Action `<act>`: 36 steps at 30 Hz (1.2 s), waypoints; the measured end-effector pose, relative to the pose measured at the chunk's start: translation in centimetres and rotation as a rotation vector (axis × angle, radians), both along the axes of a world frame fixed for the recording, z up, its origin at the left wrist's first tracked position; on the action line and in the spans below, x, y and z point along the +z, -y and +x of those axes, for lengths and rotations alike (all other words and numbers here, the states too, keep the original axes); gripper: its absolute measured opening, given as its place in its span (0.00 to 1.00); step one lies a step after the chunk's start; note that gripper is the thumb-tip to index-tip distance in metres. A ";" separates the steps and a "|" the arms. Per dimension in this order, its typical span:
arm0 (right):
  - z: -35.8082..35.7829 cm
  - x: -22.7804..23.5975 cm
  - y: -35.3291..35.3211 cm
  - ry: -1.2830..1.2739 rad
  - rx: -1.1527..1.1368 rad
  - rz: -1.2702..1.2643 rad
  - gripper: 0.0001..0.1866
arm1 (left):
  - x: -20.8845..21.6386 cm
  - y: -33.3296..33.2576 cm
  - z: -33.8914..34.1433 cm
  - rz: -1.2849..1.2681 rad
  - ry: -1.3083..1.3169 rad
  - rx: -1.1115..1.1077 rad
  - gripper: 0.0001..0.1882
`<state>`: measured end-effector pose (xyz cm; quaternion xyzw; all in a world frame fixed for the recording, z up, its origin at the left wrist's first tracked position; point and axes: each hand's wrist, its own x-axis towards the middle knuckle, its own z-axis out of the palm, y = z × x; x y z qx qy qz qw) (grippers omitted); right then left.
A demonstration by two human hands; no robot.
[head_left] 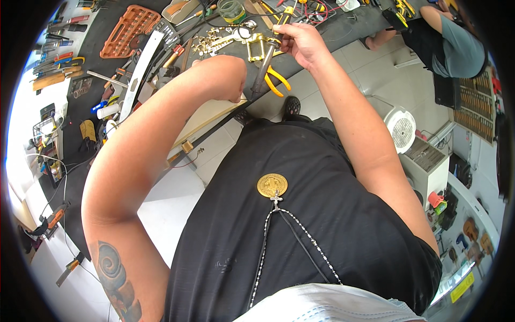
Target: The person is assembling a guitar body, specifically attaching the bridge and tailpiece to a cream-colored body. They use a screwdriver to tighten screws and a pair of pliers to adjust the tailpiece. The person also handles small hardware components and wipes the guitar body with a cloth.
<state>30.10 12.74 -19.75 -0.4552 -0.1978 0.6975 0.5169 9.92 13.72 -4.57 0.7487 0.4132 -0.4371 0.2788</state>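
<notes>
The right hand (304, 45) is pinching what looks like a screwdriver (286, 16) over the bench (343, 26). It is probably feeling light and stiff, the thick handle giving the surest hold. The left hand (233, 78) is curling near the pliers (279, 76); whether it is gripping anything, one cannot tell. A jar (231, 12) is holding something yellowish; an orange case (119, 28), small tool pieces.

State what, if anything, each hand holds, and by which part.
Right hand: a tool, apparently by its yellow-and-black handle. Left hand: cannot tell; fingers mostly hidden.
</notes>
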 end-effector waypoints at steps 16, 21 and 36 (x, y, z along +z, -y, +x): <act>-0.2 0.2 0.0 0.000 -0.002 0.000 0.08 | -0.1 -0.1 0.0 -0.002 -0.010 -0.004 0.13; -0.2 0.0 0.0 0.006 -0.010 -0.007 0.08 | -0.1 -0.2 -0.1 0.001 0.002 0.004 0.13; 2.5 -2.1 -0.6 0.071 0.042 0.001 0.09 | -0.6 -0.2 -0.8 0.053 0.124 -0.037 0.08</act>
